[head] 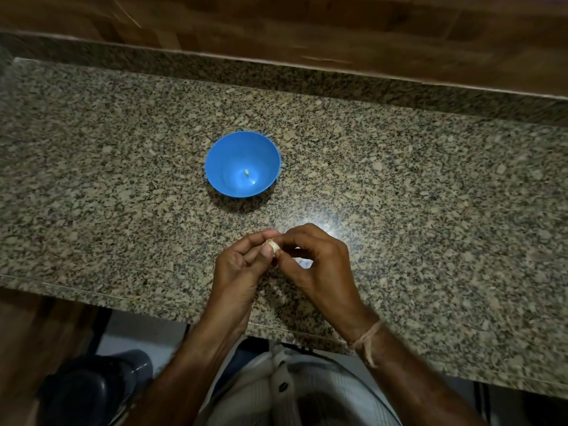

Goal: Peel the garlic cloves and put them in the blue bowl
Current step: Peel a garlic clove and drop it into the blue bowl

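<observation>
2 hands meet over the speckled table [399,186], both working 1 garlic clove [273,245]. Left hand [242,265] curls around it, thumb and fingers pinching from 9 o'clock; right hand [313,259] nips it with its fingertips from 3 o'clock. Blue bowl [227,161] sits well apart at 11 o'clock from the hands, with 1 small pale piece [246,172] lying inside.

this looks like a home kitchen. a speckled granite countertop [399,179] with a raised back edge runs below wood-grain panelling [307,23], and a small blue bowl [227,155] stands on it.
</observation>
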Demonstrator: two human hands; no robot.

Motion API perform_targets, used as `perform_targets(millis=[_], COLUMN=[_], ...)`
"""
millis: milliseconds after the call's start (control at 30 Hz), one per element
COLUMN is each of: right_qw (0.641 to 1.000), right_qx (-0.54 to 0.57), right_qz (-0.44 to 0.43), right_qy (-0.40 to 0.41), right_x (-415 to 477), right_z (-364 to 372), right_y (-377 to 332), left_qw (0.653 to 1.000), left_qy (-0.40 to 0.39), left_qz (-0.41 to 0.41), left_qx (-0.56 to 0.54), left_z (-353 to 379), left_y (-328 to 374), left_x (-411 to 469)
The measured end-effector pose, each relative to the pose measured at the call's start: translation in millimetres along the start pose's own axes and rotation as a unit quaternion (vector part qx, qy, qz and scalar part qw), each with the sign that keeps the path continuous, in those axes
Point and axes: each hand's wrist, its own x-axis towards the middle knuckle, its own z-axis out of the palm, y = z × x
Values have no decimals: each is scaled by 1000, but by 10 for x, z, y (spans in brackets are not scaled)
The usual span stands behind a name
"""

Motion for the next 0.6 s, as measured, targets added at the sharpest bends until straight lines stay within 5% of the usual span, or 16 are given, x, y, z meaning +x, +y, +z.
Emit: perform_targets(millis=[600], right_qw=[991], right_qx=[-122], right_qz=[-33], right_qy=[30], right_x=[-124], right_z=[292], right_y=[-45], left_qw=[999], left_qy=[6], left_qz=[-27], left_qx=[21], left_z=[-174], left_y=[-84], left_x=[27])
